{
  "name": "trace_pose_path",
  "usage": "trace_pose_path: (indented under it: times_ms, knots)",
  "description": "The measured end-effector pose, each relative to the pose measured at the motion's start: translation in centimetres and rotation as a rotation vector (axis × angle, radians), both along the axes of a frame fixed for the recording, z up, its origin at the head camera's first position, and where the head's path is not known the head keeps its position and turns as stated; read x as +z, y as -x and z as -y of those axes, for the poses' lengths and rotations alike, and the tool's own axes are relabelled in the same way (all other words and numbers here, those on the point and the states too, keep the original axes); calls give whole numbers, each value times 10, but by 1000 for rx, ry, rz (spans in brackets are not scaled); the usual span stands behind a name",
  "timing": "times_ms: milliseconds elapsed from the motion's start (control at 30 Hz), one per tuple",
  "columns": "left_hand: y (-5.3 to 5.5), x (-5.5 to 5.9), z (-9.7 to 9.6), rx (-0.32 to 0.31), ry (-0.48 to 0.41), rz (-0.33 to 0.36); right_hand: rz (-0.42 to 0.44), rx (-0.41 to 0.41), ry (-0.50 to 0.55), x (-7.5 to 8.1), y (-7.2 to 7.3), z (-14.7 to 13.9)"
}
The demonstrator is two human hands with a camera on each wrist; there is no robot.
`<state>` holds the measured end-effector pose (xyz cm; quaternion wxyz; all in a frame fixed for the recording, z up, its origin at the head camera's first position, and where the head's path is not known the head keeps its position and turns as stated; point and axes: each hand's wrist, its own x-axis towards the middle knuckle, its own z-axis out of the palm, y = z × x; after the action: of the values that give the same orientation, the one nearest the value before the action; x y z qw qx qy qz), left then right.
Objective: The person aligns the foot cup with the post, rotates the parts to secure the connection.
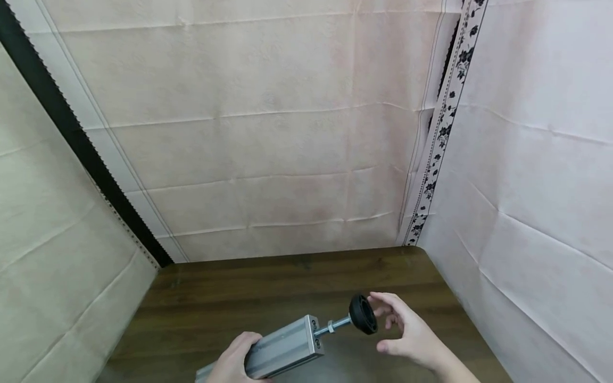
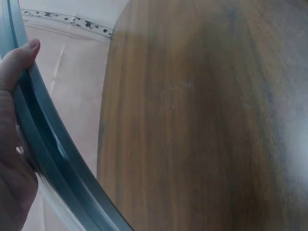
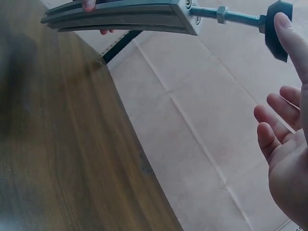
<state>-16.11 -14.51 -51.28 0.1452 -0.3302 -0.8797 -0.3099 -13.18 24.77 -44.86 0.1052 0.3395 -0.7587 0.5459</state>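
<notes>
My left hand (image 1: 238, 357) grips a silver aluminium profile bar (image 1: 283, 348), raised above the wooden table and slanting up to the right. In the left wrist view the thumb lies along the grooved side of the bar (image 2: 53, 130). From its end plate sticks a threaded rod with a nut (image 3: 222, 15), which carries a round black levelling foot (image 1: 362, 315). Beside that foot is my right hand (image 1: 404, 332), fingers loosely bent and spread, index fingertip right at its rim. The right wrist view has the thumb overlapping the black foot (image 3: 278, 36).
The brown wooden table (image 1: 215, 298) has rounded corners. Creased pale cloth sheets (image 1: 268, 133) rise behind it and on both sides. A black strip (image 1: 86, 143) edges the left corner, a floral-patterned band (image 1: 442, 127) the right.
</notes>
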Motion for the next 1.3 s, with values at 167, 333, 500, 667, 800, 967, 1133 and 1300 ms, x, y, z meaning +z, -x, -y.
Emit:
trace_pose_path:
  times_ms: [167, 333, 500, 667, 800, 967, 1133, 1300]
  knots:
    - [-1, 4, 2, 9, 48, 55, -38, -43, -75, 1, 1, 0]
    - [0, 2, 2, -8, 54, 13, -47, -55, -108, 2, -1, 3]
    - [2, -2, 2, -37, 42, -51, -8, -70, -119, 3, -4, 4]
    - [4, -3, 1, -32, 64, -34, -17, -68, -133, 1, -4, 2]
    - [5, -1, 1, -25, 96, -13, -34, -62, -138, -1, -4, 1]
    - [6, 4, 1, -23, 140, 75, -24, -77, -155, -2, -4, 1]
    - [7, 7, 1, -8, 173, 121, 18, -79, -167, -4, -4, 0]
    - [9, 6, 4, -8, 198, 126, 43, -78, -176, -5, -5, 1]
